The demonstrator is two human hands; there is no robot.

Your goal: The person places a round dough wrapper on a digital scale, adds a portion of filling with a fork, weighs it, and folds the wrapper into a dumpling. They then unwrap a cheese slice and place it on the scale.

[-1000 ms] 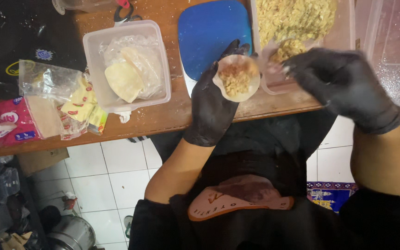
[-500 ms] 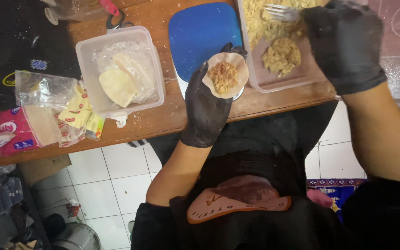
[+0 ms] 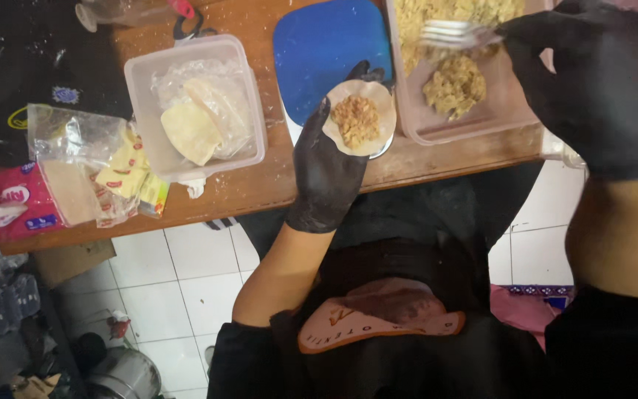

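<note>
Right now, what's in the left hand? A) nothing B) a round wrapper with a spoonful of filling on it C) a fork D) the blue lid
B: the gloved left hand holds a round dough wrapper open on its fingers, with a mound of filling in the middle; the fork is in the right hand, over the filling container.

Round pale wrapper point(image 3: 361, 120) w/ brown filling point(image 3: 356, 120) at centre, flat; silver fork point(image 3: 455, 34) over container mince.
</note>
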